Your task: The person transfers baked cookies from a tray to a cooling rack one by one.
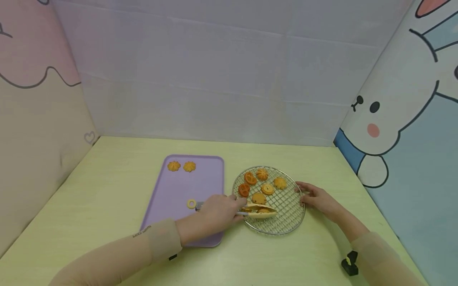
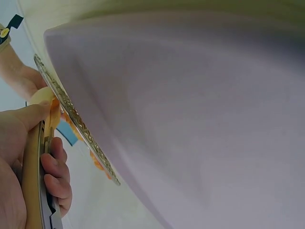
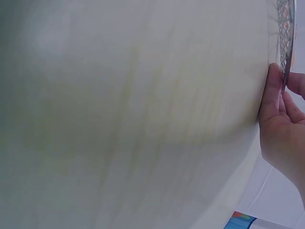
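My left hand holds a pair of food tongs with cream tips. In the left wrist view the thumb and fingers of the left hand curl round the tongs. The tips reach over the front of a round wire rack, at a cookie; whether they touch it I cannot tell. Several other cookies lie on the rack, among them a round yellow one and a reddish-orange one. My right hand pinches the rack's right rim, as the right wrist view shows.
Left of the rack lies a purple tray with two flower-shaped cookies near its far edge. The pale table is bounded by a white back panel and decorated side panels.
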Demonstrator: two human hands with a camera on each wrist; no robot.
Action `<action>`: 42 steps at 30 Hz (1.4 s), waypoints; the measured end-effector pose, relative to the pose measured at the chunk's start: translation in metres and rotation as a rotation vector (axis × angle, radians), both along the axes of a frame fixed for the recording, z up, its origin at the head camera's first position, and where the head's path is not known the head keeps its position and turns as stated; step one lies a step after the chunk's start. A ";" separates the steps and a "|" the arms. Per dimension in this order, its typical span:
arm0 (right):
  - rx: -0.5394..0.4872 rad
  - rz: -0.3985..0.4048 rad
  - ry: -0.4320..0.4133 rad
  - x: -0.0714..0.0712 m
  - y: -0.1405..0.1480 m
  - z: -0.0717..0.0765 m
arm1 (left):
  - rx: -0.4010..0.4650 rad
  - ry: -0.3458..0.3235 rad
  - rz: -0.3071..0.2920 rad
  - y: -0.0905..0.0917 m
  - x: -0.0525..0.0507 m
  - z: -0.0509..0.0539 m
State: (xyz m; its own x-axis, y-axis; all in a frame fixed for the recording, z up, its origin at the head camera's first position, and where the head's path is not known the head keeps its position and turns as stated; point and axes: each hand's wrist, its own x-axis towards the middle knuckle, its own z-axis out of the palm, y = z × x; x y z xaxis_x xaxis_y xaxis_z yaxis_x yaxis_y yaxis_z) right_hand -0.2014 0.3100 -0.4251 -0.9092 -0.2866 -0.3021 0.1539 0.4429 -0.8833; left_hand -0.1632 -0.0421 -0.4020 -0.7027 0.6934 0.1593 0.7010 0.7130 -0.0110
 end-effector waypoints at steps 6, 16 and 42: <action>-0.003 0.002 0.006 -0.001 0.000 0.001 | 0.010 -0.012 0.002 0.000 0.001 0.000; -0.011 0.002 0.006 -0.001 0.000 0.002 | -0.013 -0.115 0.037 -0.001 0.003 0.005; -0.020 0.010 0.015 -0.002 0.003 -0.004 | 0.170 -0.287 0.143 -0.042 -0.004 0.050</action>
